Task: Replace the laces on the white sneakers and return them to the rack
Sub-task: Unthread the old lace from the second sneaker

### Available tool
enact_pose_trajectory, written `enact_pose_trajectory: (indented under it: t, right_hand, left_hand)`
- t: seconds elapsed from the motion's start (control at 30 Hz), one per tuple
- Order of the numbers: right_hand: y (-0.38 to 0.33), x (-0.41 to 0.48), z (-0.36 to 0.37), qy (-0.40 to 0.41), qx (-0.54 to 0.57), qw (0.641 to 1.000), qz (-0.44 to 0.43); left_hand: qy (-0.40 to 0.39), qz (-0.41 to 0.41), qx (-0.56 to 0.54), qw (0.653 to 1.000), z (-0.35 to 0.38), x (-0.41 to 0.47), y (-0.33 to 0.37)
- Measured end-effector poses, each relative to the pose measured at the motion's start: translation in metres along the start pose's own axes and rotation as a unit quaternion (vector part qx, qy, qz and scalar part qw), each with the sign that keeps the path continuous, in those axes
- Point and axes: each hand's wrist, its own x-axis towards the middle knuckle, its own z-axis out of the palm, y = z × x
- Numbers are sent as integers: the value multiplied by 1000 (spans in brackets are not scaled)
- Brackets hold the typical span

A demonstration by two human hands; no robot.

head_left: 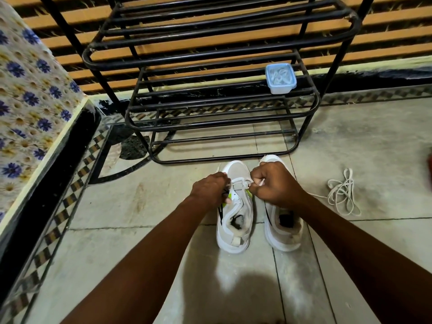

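L hand (211, 189) & R hand (275, 183) grips pinch flat white lace (239, 182) on white mesh sneaker (236, 170); pull ends even, no twists.

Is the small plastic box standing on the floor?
No, the plastic box sits on a shelf of the black rack, above the floor.

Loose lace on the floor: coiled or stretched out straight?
Loosely coiled: the lace lies in tangled loops on the floor right of the sneakers, one end trailing toward the right hand.
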Motion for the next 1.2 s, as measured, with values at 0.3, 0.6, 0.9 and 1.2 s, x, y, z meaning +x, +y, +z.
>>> enact_pose_trajectory:
  t: [0.3, 0.6, 0.9, 1.2]
  right_hand:
    - [3, -5, -25, 102, 4, 994, 26]
    - [6, -2, 6, -47, -235, 967, 82]
    - [-27, -13, 64, -121, -221, 966, 60]
    - [-13, -17, 85, -162, -255, 953, 37]
  left_hand:
    - [4, 4, -20, 1000, 3, -2, -2]
    - [106, -29, -184, 977, 21, 11, -18]
    - [109, -57, -206, 971, 15, 14, -1]
    - [191, 6, -82, 978, -3, 2, 10]
